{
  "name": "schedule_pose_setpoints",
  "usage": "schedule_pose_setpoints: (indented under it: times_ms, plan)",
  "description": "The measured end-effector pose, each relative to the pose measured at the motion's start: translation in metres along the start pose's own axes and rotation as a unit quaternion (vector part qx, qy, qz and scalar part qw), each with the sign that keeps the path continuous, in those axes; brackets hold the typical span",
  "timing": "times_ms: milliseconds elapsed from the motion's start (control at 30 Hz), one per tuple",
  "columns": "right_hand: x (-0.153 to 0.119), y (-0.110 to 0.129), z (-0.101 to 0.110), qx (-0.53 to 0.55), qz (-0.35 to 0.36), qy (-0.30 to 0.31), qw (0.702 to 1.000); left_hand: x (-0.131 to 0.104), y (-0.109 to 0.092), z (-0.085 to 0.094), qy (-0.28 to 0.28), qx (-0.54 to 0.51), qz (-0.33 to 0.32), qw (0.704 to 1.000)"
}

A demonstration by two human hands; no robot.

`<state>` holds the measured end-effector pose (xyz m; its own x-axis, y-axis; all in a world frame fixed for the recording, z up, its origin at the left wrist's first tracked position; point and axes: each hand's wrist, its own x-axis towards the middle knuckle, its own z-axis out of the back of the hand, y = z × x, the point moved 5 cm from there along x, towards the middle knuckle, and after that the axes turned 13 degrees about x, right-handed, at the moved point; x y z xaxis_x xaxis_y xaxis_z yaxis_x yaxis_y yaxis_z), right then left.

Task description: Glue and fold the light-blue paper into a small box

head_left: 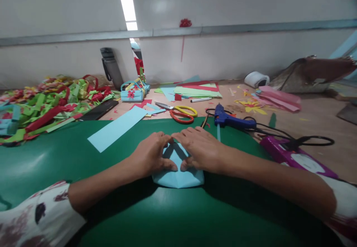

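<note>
A folded piece of light blue paper (pixel 178 178) lies on the green mat (pixel 178 217) in front of me. My left hand (pixel 154 152) grips its left side, the thumb pressed on the paper. From the other side my right hand (pixel 202 148) holds it the same way, thumb on top. The fingertips of both hands meet at the paper's far end and hide that part. Beyond my left hand lies a flat light blue paper strip (pixel 118 128).
Scissors (pixel 181 113), a blue glue gun (pixel 230 120) and a purple power strip (pixel 297 156) with black cables lie beyond and right. At left are heaped paper strips (pixel 61 106), a black phone (pixel 100 109) and a grey bottle (pixel 111 68). Coloured sheets (pixel 195 90) lie near the wall.
</note>
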<state>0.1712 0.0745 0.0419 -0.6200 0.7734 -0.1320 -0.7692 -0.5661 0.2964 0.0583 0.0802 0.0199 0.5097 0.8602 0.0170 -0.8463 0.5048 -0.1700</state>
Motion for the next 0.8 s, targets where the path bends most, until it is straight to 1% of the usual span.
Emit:
schedule_pose_setpoints:
  times_ms: [167, 267, 367, 467, 533, 567, 633, 700, 733, 767, 800]
  plan:
    - [0.019, -0.004, 0.005, 0.027, 0.009, 0.059, 0.998, -0.007, 0.002, 0.003, -0.021, -0.003, 0.018, 1.0]
    - [0.027, -0.01, 0.007, 0.06, -0.004, 0.076, 0.995, -0.01, 0.003, 0.002, -0.039, -0.008, 0.03, 0.999]
    - [0.026, -0.013, 0.009, 0.098, -0.006, 0.068, 0.993, -0.012, 0.005, 0.001, -0.061, -0.034, 0.045, 0.997]
    - [0.018, -0.011, 0.014, 0.141, -0.008, 0.029, 0.99, -0.013, 0.009, 0.001, -0.071, -0.116, 0.08, 0.987]
    - [0.011, -0.01, 0.018, 0.168, -0.013, -0.002, 0.986, -0.014, 0.01, 0.0, -0.064, -0.184, 0.102, 0.976]
    - [0.008, -0.01, 0.02, 0.183, -0.016, -0.015, 0.983, -0.014, 0.01, 0.0, -0.05, -0.219, 0.107, 0.968]
    - [0.003, -0.01, 0.023, 0.214, -0.02, -0.04, 0.976, -0.014, 0.008, -0.002, -0.002, -0.299, 0.107, 0.948]
    - [-0.001, -0.012, 0.025, 0.238, -0.022, -0.068, 0.969, -0.016, 0.006, -0.002, 0.042, -0.379, 0.112, 0.918]
    - [-0.003, -0.014, 0.027, 0.268, -0.024, -0.082, 0.96, -0.016, 0.006, 0.0, 0.05, -0.413, 0.119, 0.901]
    - [-0.005, -0.016, 0.027, 0.315, -0.028, -0.09, 0.944, -0.017, 0.007, 0.002, 0.049, -0.444, 0.125, 0.886]
    - [-0.008, -0.018, 0.026, 0.376, -0.037, -0.09, 0.921, -0.018, 0.008, 0.005, 0.045, -0.474, 0.131, 0.87]
